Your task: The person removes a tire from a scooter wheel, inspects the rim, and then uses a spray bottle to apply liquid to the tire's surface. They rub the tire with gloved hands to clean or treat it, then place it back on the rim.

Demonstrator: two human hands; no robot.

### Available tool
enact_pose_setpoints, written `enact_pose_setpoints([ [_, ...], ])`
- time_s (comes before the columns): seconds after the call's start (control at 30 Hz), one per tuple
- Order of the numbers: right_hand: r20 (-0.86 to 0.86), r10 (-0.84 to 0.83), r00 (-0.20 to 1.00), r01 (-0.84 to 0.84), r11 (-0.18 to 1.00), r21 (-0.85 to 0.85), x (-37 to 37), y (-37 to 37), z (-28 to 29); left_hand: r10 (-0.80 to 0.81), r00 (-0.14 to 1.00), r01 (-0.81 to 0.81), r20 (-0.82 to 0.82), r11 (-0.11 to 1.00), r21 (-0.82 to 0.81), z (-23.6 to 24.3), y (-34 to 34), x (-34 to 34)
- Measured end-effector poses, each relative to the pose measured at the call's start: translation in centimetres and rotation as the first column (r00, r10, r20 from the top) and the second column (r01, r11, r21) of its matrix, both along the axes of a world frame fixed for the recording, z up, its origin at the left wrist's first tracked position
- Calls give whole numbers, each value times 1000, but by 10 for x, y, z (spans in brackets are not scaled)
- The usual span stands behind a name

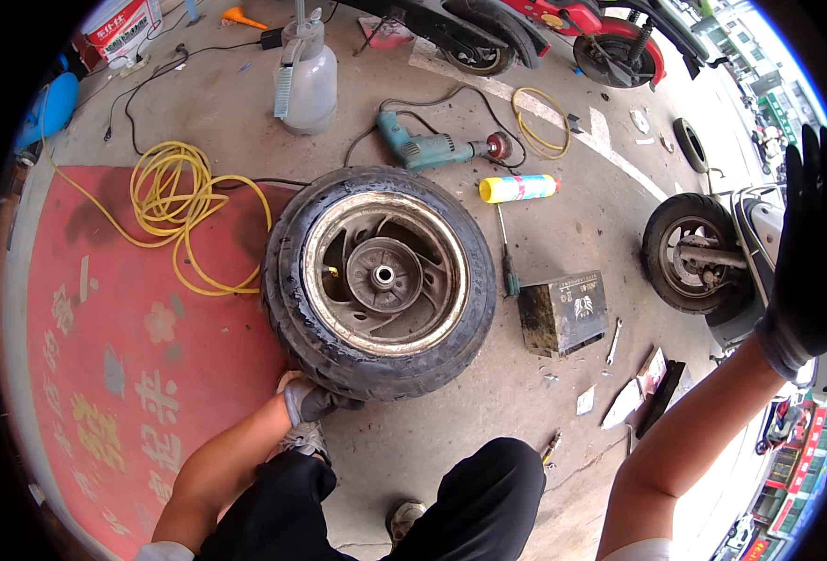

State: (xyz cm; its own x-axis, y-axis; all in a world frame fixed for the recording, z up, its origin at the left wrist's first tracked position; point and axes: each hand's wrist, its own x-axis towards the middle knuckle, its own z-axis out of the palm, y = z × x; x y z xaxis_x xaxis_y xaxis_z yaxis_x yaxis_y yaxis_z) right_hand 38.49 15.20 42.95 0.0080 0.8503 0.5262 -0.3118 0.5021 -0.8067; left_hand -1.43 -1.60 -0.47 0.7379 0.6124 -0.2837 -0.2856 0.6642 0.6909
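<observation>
A scooter wheel [385, 285], a black tyre on a worn metal rim with a hub in its middle, is in front of me. My left hand [320, 402], in a dark glove, grips the tyre's near edge, and its fingers are partly hidden against the rubber. Raised far out to the right, my right hand [806, 252] wears a black glove. Its fingers are stretched upward and it holds nothing. Behind that hand stands a parked scooter [755, 234] with its own wheel.
Beyond the wheel lie a teal power drill [427, 148], a yellow spray can [518, 188] and a white pump sprayer [309, 79]. A screwdriver [510, 271], a dark box [563, 313] and a wrench [614, 341] are to its right. A yellow hose [175, 192] coils over the red mat [151, 327].
</observation>
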Motion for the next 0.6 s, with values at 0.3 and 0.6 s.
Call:
enact_pose_setpoints([
  [0.3, 437, -492, 753, 584, 193, -789, 146, -40, -387, -144, 871, 345, -470, 860, 376, -6, 8, 14],
  [0.6, -80, -244, 966, 133, 743, -656, 112, -11, -257, -85, 863, 287, -498, 894, 345, 6, 2, 5],
])
